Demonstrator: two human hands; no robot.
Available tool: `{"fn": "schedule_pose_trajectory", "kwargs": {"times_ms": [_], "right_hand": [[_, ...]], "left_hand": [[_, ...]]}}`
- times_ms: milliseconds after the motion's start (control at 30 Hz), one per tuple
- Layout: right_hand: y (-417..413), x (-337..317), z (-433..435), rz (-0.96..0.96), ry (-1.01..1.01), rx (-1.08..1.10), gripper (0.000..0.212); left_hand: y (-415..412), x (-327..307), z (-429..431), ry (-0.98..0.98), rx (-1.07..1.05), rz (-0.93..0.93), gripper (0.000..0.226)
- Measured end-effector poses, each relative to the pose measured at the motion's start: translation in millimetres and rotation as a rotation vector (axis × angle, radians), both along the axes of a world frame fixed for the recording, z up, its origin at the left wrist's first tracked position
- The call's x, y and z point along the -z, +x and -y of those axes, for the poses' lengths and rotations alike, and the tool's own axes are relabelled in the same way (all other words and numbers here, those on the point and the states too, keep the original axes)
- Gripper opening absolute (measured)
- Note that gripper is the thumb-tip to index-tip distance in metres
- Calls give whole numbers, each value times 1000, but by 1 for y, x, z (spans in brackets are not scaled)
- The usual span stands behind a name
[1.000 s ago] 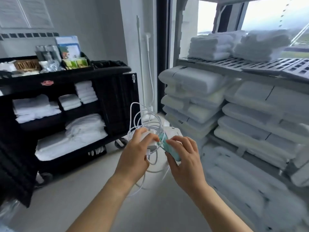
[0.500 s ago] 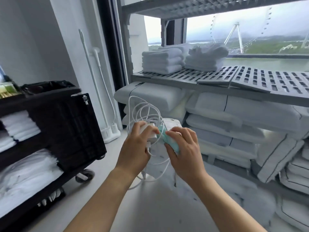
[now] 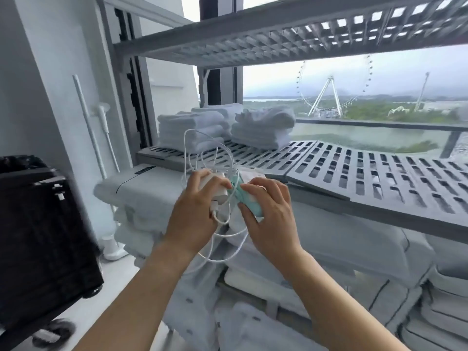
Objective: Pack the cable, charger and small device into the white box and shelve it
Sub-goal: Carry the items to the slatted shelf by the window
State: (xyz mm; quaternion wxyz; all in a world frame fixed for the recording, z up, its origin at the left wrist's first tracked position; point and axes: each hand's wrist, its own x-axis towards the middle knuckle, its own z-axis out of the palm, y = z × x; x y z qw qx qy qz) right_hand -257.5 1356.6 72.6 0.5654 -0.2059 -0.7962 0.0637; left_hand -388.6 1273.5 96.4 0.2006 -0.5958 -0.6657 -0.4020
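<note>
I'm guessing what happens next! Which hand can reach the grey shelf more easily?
Probably the right hand: it holds the teal device nearer the bare slats of the shelf. The left hand grips the white charger, with the cable looping around it, farther from the slats.

Grey slatted shelving point(image 3: 379, 178) before window point(image 3: 354, 97); folded towels point(image 3: 192, 130) on shelf; black cart point(image 3: 43, 236) left; daylight.

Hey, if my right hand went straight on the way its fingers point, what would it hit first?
Probably the white charger in the left hand, just past the teal device the right hand holds; depth is unclear.
</note>
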Motion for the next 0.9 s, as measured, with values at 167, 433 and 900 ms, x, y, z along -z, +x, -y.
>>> {"fn": "schedule_pose_trajectory", "kwargs": {"times_ms": [167,433,900], "right_hand": [[35,-24,-78,-11,30,77,27],[71,-43,-166,-37,10,155,28],[113,-30,-302,286,-143,384,30]], "left_hand": [[35,-23,-84,56,51,-4,65],[63,-40,-188,49,149,-21,70],[82,-12,-358,-274,370,-65,50]]}}
